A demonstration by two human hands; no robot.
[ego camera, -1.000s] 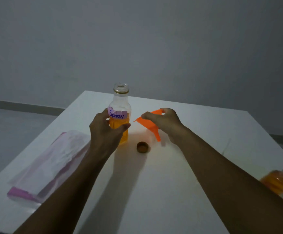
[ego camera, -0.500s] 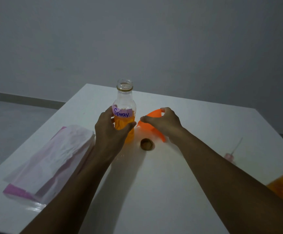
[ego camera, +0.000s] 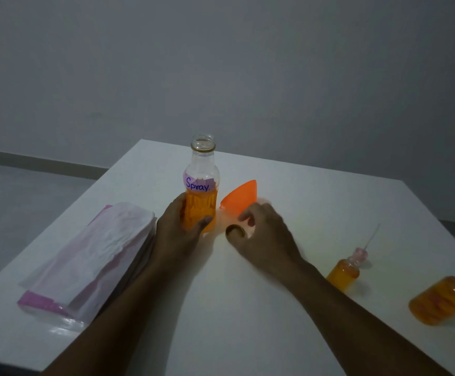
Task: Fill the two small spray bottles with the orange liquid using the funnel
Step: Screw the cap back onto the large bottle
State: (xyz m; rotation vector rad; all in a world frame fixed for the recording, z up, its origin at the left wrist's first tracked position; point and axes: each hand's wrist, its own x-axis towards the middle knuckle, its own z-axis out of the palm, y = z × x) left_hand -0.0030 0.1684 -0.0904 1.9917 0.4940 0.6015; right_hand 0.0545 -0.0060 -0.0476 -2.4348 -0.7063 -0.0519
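Holding the source: the left hand (ego camera: 179,232) was wrapped round the lower body of the large bottle (ego camera: 201,169) marked "Spray", probably steadying it upright on the tabletop (ego camera: 302,202) while its mouth stood uncapped.
Funnel: the funnel (ego camera: 241,198) lay on its side just right of that bottle, apparently set aside.
Right hand: the right hand (ego camera: 264,234) was blurred, fingers curled over the cap (ego camera: 235,230); any grip could not be told.
Small bottles: the first spray bottle (ego camera: 343,275) stood beside the right forearm and the second spray bottle (ego camera: 443,299) lay farther right, both showing orange liquid, suggesting filling was done.
Hidden: the second was cut off by the frame edge; the first's sprayer seating was unclear.
Left side: a pink-and-white packet (ego camera: 90,256) lay beside the left forearm.
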